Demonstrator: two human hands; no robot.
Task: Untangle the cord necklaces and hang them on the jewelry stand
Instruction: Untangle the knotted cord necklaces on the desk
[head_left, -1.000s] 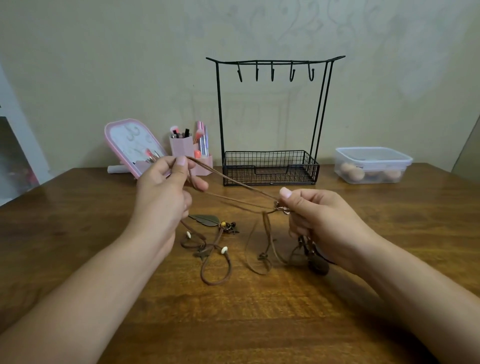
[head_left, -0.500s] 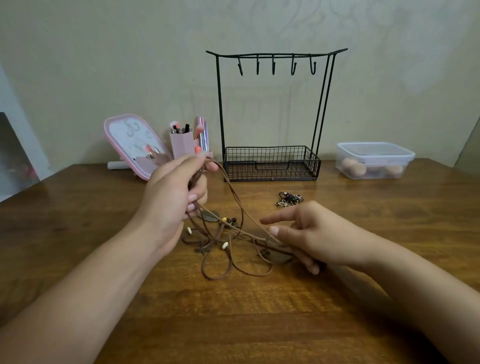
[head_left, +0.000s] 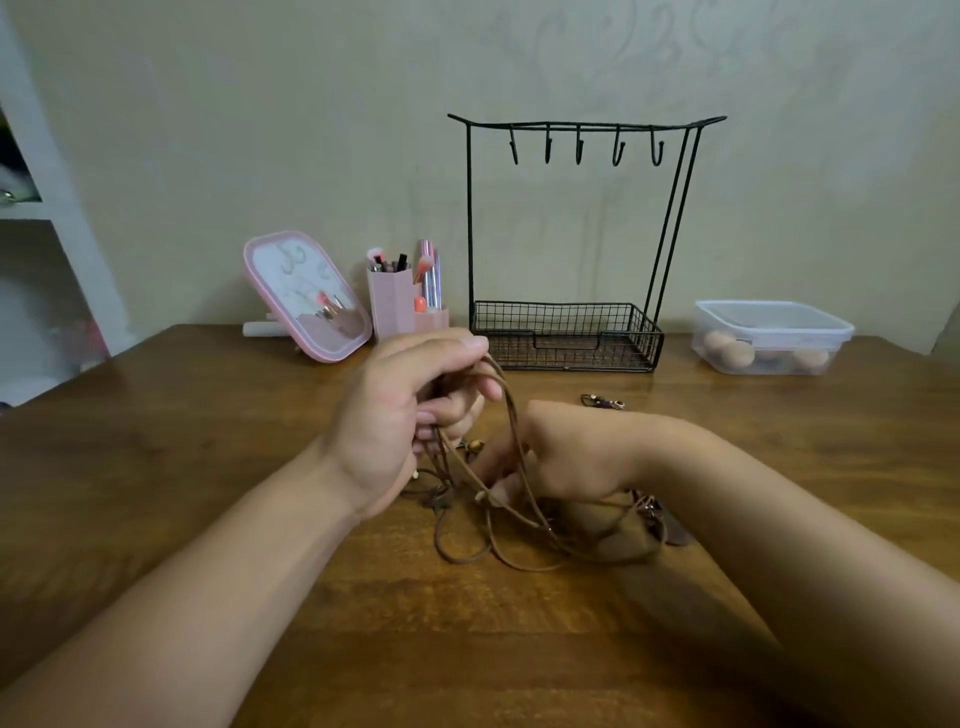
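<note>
Head view: nearest, the cords (head_left: 498, 535) lie slack in a heap on the table (head_left: 208, 467), no longer stretched taut between the hands as a second ago, so the tangle is not yet worked free. The right hand (head_left: 561, 457) has dropped its clasp end and reaches into the heap, its fingers hidden, grip untellable; the left hand (head_left: 410, 415) grasps several strands, raised. Beyond, the stand (head_left: 576, 244) hangs bare.

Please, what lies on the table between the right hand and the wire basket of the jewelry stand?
In the head view, a small metal clasp piece lies on the table, between the right hand and the jewelry stand. The rest is bare wood.
</note>
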